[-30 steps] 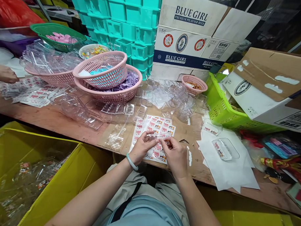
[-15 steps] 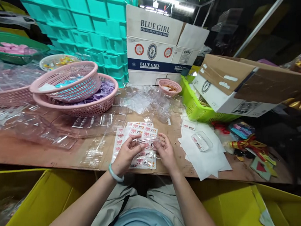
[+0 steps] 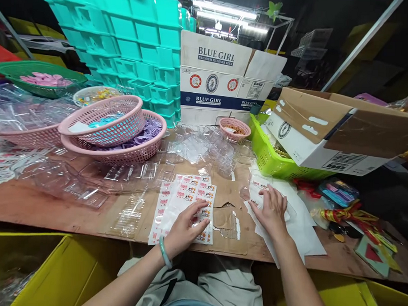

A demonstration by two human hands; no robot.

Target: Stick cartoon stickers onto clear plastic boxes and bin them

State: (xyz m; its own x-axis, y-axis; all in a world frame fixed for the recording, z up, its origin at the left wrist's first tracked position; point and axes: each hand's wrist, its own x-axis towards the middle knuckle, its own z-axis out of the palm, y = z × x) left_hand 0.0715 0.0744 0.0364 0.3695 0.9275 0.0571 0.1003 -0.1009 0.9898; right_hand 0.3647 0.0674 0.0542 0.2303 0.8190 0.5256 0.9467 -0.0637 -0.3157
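My left hand (image 3: 184, 228) rests on a sheet of small red and white stickers (image 3: 189, 192) at the table's near edge, thumb and forefinger touching a sticker at the sheet's right side. My right hand (image 3: 271, 210) lies with fingers spread on a pile of white paper (image 3: 304, 239), over small clear plastic boxes; one stickered box (image 3: 256, 189) shows just beyond the fingertips. Whatever is under the palm is hidden. A pale green bangle sits on my left wrist.
Stacked pink baskets (image 3: 123, 153) and clear plastic trays (image 3: 72, 184) fill the left of the wooden table. A small pink basket (image 3: 235, 127), a lime basket (image 3: 269, 157), cardboard boxes (image 3: 325, 126) and teal crates (image 3: 127, 38) stand behind. Yellow boxes (image 3: 35, 272) sit below the table edge.
Both hands held a small clear box over the sticker sheet. Now they are apart: the right went right onto the white paper, the left dropped onto the stickers. The view shifted.
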